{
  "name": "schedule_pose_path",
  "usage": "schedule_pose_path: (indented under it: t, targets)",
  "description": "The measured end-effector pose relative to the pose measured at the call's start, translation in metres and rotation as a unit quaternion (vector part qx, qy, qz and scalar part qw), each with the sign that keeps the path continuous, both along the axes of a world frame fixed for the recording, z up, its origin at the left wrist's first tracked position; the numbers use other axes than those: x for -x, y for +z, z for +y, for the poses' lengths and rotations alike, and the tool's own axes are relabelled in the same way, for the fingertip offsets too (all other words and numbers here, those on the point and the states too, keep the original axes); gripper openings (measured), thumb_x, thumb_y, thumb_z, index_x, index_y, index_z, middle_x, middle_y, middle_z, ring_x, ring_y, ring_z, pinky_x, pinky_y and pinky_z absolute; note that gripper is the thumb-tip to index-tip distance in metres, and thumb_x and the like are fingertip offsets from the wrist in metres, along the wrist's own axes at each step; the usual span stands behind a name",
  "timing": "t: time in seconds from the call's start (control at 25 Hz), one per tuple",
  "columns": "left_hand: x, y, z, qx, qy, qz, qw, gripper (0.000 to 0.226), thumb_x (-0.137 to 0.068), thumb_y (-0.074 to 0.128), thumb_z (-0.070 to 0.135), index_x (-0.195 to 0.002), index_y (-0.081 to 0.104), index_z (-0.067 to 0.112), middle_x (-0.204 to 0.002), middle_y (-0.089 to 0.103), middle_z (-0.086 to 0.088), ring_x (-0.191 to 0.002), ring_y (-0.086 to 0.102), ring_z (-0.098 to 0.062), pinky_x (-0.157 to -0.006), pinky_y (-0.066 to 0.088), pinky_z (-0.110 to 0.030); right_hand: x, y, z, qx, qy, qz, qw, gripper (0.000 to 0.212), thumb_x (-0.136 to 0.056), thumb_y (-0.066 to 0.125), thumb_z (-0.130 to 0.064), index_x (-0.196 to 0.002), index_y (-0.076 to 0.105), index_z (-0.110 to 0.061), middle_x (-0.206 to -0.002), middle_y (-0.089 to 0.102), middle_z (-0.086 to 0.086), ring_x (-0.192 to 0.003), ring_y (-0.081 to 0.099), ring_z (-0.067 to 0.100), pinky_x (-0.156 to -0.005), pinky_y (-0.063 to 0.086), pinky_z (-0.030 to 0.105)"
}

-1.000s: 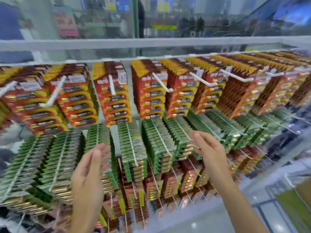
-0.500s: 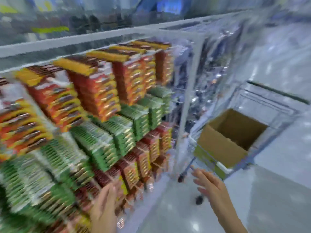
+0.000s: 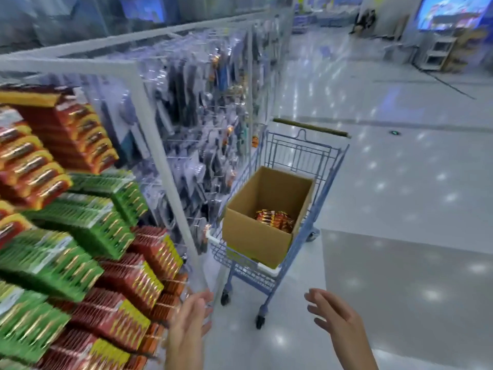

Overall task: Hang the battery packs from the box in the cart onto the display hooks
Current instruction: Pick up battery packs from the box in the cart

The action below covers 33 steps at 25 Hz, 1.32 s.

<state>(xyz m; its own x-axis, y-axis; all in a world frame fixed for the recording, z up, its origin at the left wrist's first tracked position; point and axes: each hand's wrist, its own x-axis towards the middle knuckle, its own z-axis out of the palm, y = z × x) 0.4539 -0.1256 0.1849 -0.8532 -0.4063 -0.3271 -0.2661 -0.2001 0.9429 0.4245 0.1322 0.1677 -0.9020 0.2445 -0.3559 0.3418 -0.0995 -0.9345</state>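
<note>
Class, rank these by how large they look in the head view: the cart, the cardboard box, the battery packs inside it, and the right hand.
1. cart
2. cardboard box
3. right hand, which looks bigger only because it is close to the camera
4. battery packs

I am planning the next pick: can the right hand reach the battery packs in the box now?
Probably yes, after a step forward. The right hand is open and empty, the box is open on top, and nothing covers the battery packs at its bottom; the cart stands farther ahead.
</note>
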Motion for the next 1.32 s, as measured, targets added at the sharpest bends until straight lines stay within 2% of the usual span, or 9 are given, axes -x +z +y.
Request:
schedule_pose_path:
  t: [0.16,0.24,0.4,0.56,0.68,0.84,1.0,1.2,1.32]
  targets:
    - [0.045,-0.01,0.026,-0.007,-0.021,-0.035,0.999,0.015,-0.103,0.061,0.028,-0.11,0.072,0.021,-0.104,0.08,0.007,-0.109,0.069,-0.024,-0.081,0.051,-0.038,0.021,-0.017,0.027,0.001,-0.045,-0.029,0.999,0.014,-0.1,0.062,-0.014,-0.102,0.076,-0.011,-0.096,0.081,0.001,-0.101,0.072,0.031,-0.088,0.051,0.043]
    - [0.069,-0.012,0.034,-0.016,-0.031,-0.05,0.998,0.018,-0.099,0.069,0.033,-0.112,0.072,0.022,-0.105,0.08,0.006,-0.109,0.069,-0.024,-0.081,0.051,-0.039,0.037,-0.022,0.032,0.008,-0.061,-0.042,0.997,0.015,-0.1,0.062,-0.012,-0.103,0.076,-0.009,-0.095,0.081,0.003,-0.101,0.072,0.032,-0.091,0.052,0.045]
    - [0.138,-0.021,0.044,-0.032,-0.044,-0.085,0.995,0.02,-0.105,0.054,0.03,-0.111,0.071,0.02,-0.111,0.076,0.003,-0.108,0.067,-0.022,-0.086,0.05,-0.042,0.096,-0.031,0.037,0.011,-0.091,-0.064,0.994,0.015,-0.1,0.063,-0.013,-0.101,0.076,-0.007,-0.094,0.081,0.004,-0.103,0.071,0.035,-0.098,0.051,0.05]
    - [0.219,-0.032,0.041,-0.036,-0.069,-0.091,0.993,0.022,-0.106,0.052,0.028,-0.11,0.072,0.02,-0.097,0.08,0.01,-0.107,0.067,-0.02,-0.078,0.049,-0.034,0.177,-0.029,0.031,0.033,-0.1,-0.096,0.99,0.017,-0.101,0.063,-0.019,-0.102,0.076,-0.008,-0.097,0.081,0.005,-0.104,0.071,0.035,-0.098,0.051,0.049]
    - [0.277,-0.042,0.034,-0.039,-0.084,-0.096,0.991,0.021,-0.107,0.052,0.024,-0.113,0.072,0.019,-0.105,0.079,0.006,-0.109,0.068,-0.02,-0.083,0.051,-0.035,0.237,-0.023,0.023,0.012,-0.095,-0.111,0.989,0.018,-0.1,0.064,-0.022,-0.102,0.076,-0.009,-0.097,0.08,0.004,-0.104,0.071,0.033,-0.097,0.051,0.047]
    - [0.336,-0.053,0.027,-0.027,-0.111,-0.102,0.988,0.023,-0.107,0.051,0.026,-0.117,0.071,0.021,-0.112,0.078,0.005,-0.112,0.069,-0.02,-0.097,0.053,-0.042,0.293,-0.02,0.015,0.003,-0.085,-0.133,0.987,0.019,-0.1,0.064,-0.025,-0.103,0.076,-0.011,-0.099,0.08,0.003,-0.102,0.073,0.028,-0.095,0.053,0.044]
    - [0.385,-0.069,0.037,-0.021,-0.121,-0.13,0.984,0.023,-0.107,0.051,0.027,-0.115,0.071,0.021,-0.107,0.079,0.008,-0.11,0.069,-0.021,-0.1,0.052,-0.046,0.343,-0.032,0.021,0.008,-0.08,-0.178,0.981,0.017,-0.1,0.064,-0.022,-0.099,0.077,-0.011,-0.096,0.08,0.003,-0.102,0.073,0.029,-0.096,0.054,0.044]
    - [0.457,-0.105,0.078,0.044,-0.145,-0.164,0.975,0.023,-0.107,0.05,0.027,-0.118,0.07,0.025,-0.115,0.074,0.008,-0.11,0.069,-0.016,-0.098,0.055,-0.04,0.405,-0.057,0.035,0.017,-0.055,-0.219,0.974,0.014,-0.1,0.063,-0.019,-0.098,0.076,-0.015,-0.097,0.08,0.001,-0.101,0.071,0.025,-0.078,0.053,0.033]
    - [0.511,-0.137,0.103,0.075,-0.14,-0.196,0.968,0.022,-0.108,0.052,0.026,-0.122,0.068,0.025,-0.117,0.073,0.009,-0.11,0.068,-0.013,-0.098,0.056,-0.039,0.444,-0.07,0.044,0.029,-0.03,-0.254,0.966,0.012,-0.099,0.065,-0.019,-0.096,0.077,-0.019,-0.103,0.078,0.003,-0.102,0.071,0.023,-0.083,0.055,0.034]
